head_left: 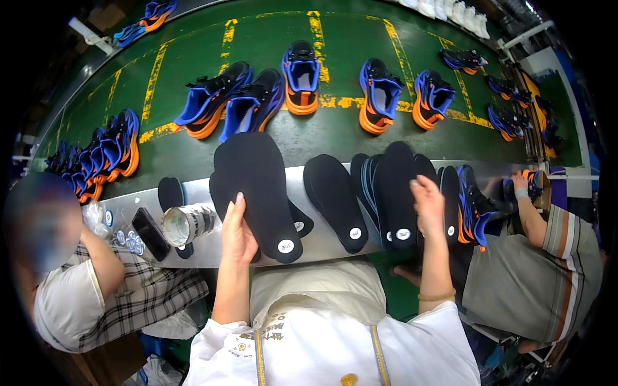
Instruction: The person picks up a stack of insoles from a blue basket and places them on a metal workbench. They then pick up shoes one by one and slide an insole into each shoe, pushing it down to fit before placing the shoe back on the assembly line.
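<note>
My left hand [239, 228] grips a black insole [254, 186] by its left edge, thumb on top. The insole is tilted up over the table and has a round white label at its heel. Another black insole [300, 217] shows partly beneath it. My right hand [430, 204] has curled fingers at the right edge of a second black insole [396, 193], whose upper end is raised and smeared by motion. Between my hands lies a stack of black insoles [331, 199]. More insoles [362, 177] with blue edges lie partly hidden beside the raised one.
Black, blue and orange shoes [301, 77] stand on the green surface [335, 138] beyond the metal ledge [206, 254]. A tape roll [187, 225], a dark phone [150, 233] and small insoles [171, 193] lie left. A shoe [475, 206] stands right. People sit on both sides.
</note>
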Action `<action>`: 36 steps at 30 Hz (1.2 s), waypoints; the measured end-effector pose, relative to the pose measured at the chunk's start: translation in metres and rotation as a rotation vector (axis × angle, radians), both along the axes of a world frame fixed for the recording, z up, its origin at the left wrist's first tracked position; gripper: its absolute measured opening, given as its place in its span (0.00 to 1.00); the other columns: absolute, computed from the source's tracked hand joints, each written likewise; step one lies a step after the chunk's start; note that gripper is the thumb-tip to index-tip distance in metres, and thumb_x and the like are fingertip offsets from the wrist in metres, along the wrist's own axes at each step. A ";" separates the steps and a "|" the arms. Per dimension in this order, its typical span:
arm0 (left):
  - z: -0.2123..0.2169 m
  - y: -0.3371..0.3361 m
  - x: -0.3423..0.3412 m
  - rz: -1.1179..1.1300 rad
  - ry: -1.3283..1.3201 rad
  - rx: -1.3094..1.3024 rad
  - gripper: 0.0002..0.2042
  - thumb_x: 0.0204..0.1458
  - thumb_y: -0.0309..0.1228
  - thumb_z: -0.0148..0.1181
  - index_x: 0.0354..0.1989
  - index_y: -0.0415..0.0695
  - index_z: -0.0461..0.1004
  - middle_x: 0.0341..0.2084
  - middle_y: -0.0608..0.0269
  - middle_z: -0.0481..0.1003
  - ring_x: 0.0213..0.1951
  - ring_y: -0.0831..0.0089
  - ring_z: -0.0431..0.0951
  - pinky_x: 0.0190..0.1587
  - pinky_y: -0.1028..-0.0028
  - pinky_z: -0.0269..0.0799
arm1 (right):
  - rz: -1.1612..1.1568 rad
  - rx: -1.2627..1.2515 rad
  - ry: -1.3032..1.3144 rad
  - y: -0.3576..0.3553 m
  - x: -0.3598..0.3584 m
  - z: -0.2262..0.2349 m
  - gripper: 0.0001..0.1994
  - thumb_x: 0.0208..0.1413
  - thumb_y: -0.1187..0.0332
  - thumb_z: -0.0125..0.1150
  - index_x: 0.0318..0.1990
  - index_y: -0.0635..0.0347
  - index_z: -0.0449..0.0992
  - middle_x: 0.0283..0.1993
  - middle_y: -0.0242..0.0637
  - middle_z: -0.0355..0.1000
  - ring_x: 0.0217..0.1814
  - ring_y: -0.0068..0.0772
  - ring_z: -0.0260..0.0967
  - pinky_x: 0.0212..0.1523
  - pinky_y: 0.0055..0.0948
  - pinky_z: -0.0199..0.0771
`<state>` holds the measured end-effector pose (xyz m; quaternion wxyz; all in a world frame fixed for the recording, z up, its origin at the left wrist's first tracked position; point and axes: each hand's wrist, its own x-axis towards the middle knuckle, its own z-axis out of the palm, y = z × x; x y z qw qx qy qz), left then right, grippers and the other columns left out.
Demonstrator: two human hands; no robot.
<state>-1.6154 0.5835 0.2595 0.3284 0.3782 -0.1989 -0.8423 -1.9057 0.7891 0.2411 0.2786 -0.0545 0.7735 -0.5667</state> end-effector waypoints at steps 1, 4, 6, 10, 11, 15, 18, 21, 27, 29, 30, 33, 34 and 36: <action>0.000 0.001 -0.002 -0.001 -0.003 -0.008 0.14 0.57 0.34 0.44 0.47 0.40 0.63 0.42 0.58 0.71 0.44 0.69 0.72 0.47 0.70 0.70 | 0.045 -0.001 -0.019 -0.002 0.001 -0.011 0.15 0.51 0.70 0.57 0.44 0.68 0.69 0.30 0.30 0.71 0.24 0.11 0.62 0.23 0.12 0.60; 0.002 0.006 -0.005 -0.032 -0.020 -0.007 0.13 0.57 0.33 0.44 0.47 0.40 0.63 0.44 0.58 0.69 0.45 0.69 0.71 0.48 0.71 0.68 | 0.120 0.029 -0.015 0.012 -0.009 -0.057 0.14 0.51 0.71 0.56 0.43 0.70 0.69 0.32 0.34 0.72 0.32 0.17 0.67 0.35 0.16 0.66; 0.001 0.008 -0.004 -0.041 -0.037 -0.043 0.13 0.57 0.33 0.44 0.47 0.39 0.63 0.43 0.58 0.69 0.45 0.70 0.71 0.48 0.71 0.68 | 0.094 0.055 -0.023 0.018 -0.009 -0.062 0.14 0.50 0.70 0.57 0.42 0.71 0.69 0.33 0.38 0.73 0.33 0.20 0.68 0.35 0.18 0.67; -0.002 0.012 -0.003 -0.016 -0.046 -0.023 0.13 0.57 0.32 0.43 0.47 0.41 0.64 0.43 0.59 0.71 0.44 0.71 0.72 0.47 0.72 0.69 | 0.175 0.385 0.361 0.020 -0.005 -0.053 0.14 0.48 0.69 0.58 0.41 0.69 0.70 0.33 0.44 0.73 0.32 0.31 0.71 0.36 0.25 0.69; -0.003 0.012 -0.005 -0.018 -0.048 -0.023 0.13 0.57 0.32 0.43 0.47 0.40 0.64 0.43 0.58 0.71 0.44 0.70 0.72 0.48 0.71 0.69 | 0.221 0.468 0.479 0.020 -0.004 -0.048 0.14 0.48 0.68 0.58 0.40 0.69 0.71 0.33 0.46 0.72 0.31 0.35 0.72 0.36 0.27 0.70; -0.006 0.016 -0.008 -0.038 0.000 0.031 0.14 0.57 0.34 0.44 0.48 0.39 0.63 0.43 0.56 0.71 0.45 0.67 0.72 0.49 0.67 0.69 | 0.272 0.410 0.746 0.022 0.003 -0.038 0.11 0.49 0.71 0.57 0.39 0.67 0.71 0.36 0.45 0.70 0.32 0.36 0.71 0.34 0.28 0.70; -0.008 0.023 -0.010 -0.029 -0.025 0.010 0.16 0.56 0.35 0.45 0.50 0.40 0.62 0.44 0.56 0.70 0.46 0.65 0.71 0.49 0.64 0.68 | 0.306 0.155 0.735 -0.003 0.037 0.008 0.08 0.50 0.75 0.55 0.37 0.68 0.71 0.37 0.43 0.68 0.31 0.33 0.69 0.32 0.23 0.69; 0.012 0.037 -0.031 -0.111 -0.003 -0.047 0.09 0.54 0.29 0.48 0.42 0.42 0.64 0.40 0.59 0.71 0.45 0.68 0.71 0.48 0.66 0.68 | 0.453 -0.162 0.418 -0.030 0.088 0.039 0.14 0.47 0.75 0.59 0.43 0.67 0.70 0.38 0.41 0.69 0.36 0.27 0.68 0.37 0.22 0.69; 0.018 0.055 -0.034 -0.181 -0.008 -0.189 0.12 0.54 0.26 0.48 0.47 0.37 0.67 0.43 0.61 0.70 0.46 0.75 0.68 0.51 0.75 0.60 | 0.351 -0.396 -0.192 -0.049 0.118 0.032 0.18 0.49 0.79 0.57 0.49 0.67 0.64 0.36 0.32 0.66 0.38 0.19 0.63 0.41 0.16 0.64; 0.018 0.053 -0.029 -0.181 -0.018 -0.183 0.12 0.54 0.26 0.48 0.47 0.37 0.67 0.43 0.61 0.70 0.46 0.76 0.68 0.51 0.75 0.60 | 0.326 -0.497 -0.366 -0.047 0.114 0.031 0.15 0.49 0.78 0.57 0.46 0.66 0.67 0.35 0.30 0.66 0.36 0.16 0.63 0.39 0.14 0.63; 0.016 0.052 -0.027 -0.136 -0.050 -0.198 0.12 0.54 0.26 0.48 0.46 0.37 0.67 0.43 0.61 0.70 0.46 0.76 0.68 0.51 0.75 0.61 | 0.328 -0.494 -0.369 -0.044 0.109 0.028 0.15 0.49 0.78 0.57 0.46 0.66 0.67 0.35 0.30 0.66 0.36 0.16 0.63 0.39 0.14 0.63; 0.009 0.041 -0.013 -0.019 -0.070 -0.191 0.11 0.56 0.28 0.46 0.45 0.38 0.67 0.43 0.59 0.70 0.44 0.74 0.71 0.47 0.75 0.66 | 0.408 -0.255 -0.119 -0.028 0.073 0.005 0.09 0.51 0.75 0.56 0.41 0.67 0.71 0.34 0.29 0.67 0.34 0.16 0.64 0.37 0.15 0.65; 0.016 0.034 -0.015 0.007 -0.071 -0.142 0.11 0.56 0.29 0.45 0.45 0.38 0.66 0.43 0.58 0.70 0.43 0.73 0.71 0.47 0.74 0.67 | 0.403 -0.229 -0.098 -0.021 0.057 -0.009 0.09 0.51 0.75 0.55 0.40 0.67 0.72 0.34 0.28 0.67 0.34 0.15 0.64 0.36 0.14 0.64; 0.021 0.027 -0.017 -0.007 -0.074 -0.149 0.13 0.57 0.31 0.43 0.47 0.37 0.64 0.43 0.56 0.70 0.45 0.70 0.71 0.48 0.72 0.66 | 0.534 0.075 0.152 -0.014 0.041 -0.027 0.11 0.51 0.74 0.55 0.42 0.68 0.71 0.35 0.36 0.68 0.35 0.21 0.67 0.38 0.18 0.66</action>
